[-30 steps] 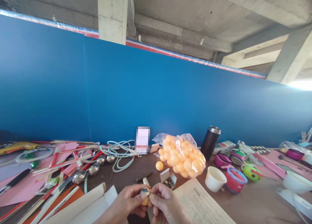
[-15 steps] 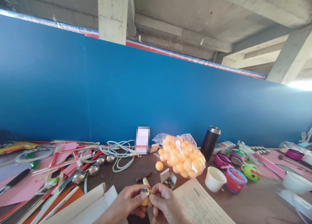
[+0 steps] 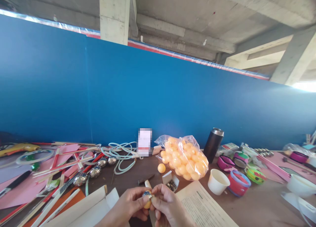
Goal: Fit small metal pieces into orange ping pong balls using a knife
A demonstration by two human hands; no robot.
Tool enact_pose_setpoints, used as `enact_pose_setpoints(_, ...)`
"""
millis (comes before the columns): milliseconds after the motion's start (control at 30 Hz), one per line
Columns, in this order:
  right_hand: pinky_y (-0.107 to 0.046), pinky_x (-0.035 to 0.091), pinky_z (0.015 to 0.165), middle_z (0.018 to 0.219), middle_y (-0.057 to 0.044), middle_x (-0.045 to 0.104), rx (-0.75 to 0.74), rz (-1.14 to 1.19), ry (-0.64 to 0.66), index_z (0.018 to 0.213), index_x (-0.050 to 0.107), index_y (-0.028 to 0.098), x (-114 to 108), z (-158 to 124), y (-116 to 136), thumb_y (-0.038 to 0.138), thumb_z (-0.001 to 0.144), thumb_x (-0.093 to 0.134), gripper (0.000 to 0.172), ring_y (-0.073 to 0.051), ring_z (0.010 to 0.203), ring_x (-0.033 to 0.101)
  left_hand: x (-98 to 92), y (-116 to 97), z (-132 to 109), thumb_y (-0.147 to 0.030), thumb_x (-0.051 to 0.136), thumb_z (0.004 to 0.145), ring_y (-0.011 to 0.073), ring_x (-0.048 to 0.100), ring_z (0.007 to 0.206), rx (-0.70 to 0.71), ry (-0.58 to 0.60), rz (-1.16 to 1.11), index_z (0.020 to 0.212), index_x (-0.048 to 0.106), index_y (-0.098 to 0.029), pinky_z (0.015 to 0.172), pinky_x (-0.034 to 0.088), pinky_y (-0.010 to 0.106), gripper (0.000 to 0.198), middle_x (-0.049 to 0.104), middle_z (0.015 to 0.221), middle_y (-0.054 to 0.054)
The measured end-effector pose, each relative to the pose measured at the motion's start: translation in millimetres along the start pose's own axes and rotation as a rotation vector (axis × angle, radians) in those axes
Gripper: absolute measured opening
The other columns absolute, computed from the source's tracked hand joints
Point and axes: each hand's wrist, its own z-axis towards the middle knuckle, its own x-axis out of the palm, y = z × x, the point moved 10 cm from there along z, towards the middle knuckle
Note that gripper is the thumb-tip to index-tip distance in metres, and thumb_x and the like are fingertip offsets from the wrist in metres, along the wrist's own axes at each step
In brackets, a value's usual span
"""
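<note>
The person's left hand [image 3: 133, 202] and right hand [image 3: 168, 202] are both bare, the backs plain and smooth at this scale. The fingers are slim, with rounded tips. The left thumb [image 3: 141, 202] shows its full outline, broad at the base and tapering to a blunt end; the right thumb [image 3: 158, 204] is of similar build. Nail detail and fine creases are too small to make out. The left wrist [image 3: 113, 215] is uncovered, and so is the bare stretch of forearm behind it. The right wrist [image 3: 182, 217] is likewise uncovered, cut off by the lower edge of the view.
</note>
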Motion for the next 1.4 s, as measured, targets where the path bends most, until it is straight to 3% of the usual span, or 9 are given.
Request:
enact_pose_setpoints(467,-0.015,0.048,0.034,0.063,0.004,0.058,-0.007,0.009,0.034,0.098,0.05,0.015,1.1,-0.3,0.9,0.038,0.074,0.069,0.038,-0.002,0.038,0.046,3.9,-5.6,-1.1,-0.048,0.065,0.069,0.0126,0.056,0.063,0.023,0.029,-0.003,0.102,0.065,-0.013,0.058,0.047,0.025,0.048,0.063,0.073,0.005)
enact_pose_setpoints(1400,-0.015,0.047,0.034,0.058,0.004,0.058,0.003,0.06,-0.03,0.097,0.053,0.012,2.9,-1.6,2.4,0.037,0.069,0.073,0.043,-0.003,0.038,0.045,5.0,-2.6,0.0,-0.043,0.062,0.075,0.0124,0.056,0.065,0.024,0.086,0.006,0.111,0.062,-0.013,0.062,0.048,0.027,0.047,0.063,0.077,0.006)
